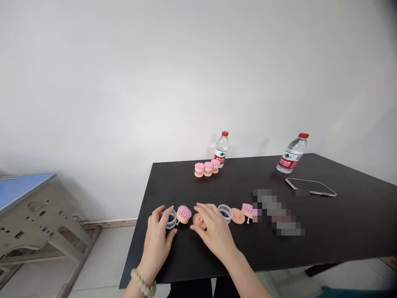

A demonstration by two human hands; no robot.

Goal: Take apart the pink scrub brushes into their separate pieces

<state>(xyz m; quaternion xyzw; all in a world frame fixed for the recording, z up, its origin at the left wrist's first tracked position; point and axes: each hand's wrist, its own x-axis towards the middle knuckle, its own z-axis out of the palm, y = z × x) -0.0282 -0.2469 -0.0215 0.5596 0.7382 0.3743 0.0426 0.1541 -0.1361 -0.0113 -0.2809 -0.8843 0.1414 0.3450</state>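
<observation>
My left hand point(156, 240) is open at the table's left side, thumb and fingers curved apart around a clear plastic ring point(171, 220). Its index finger reaches the ring's edge. Just right of the ring lies a round brush head point(184, 214) with pink bristles and a small white stem piece point(178, 223) beside it. Over a peach round disc point(199, 221) with a central knob, my right hand point(214, 229) arches with thumb and fingers apart; whether it presses the disc is unclear. Farther right are a second clear ring point(225, 213), another peach disc point(238, 216) and another pink brush head point(247, 209).
Three assembled pink brushes point(207, 169) stand at the back of the black table point(173, 182), beside a water bottle point(222, 150). Another bottle point(292, 153) and a phone-like device point(311, 186) are right. A blurred patch point(279, 213) hides something. A blue-topped desk point(25, 186) stands left.
</observation>
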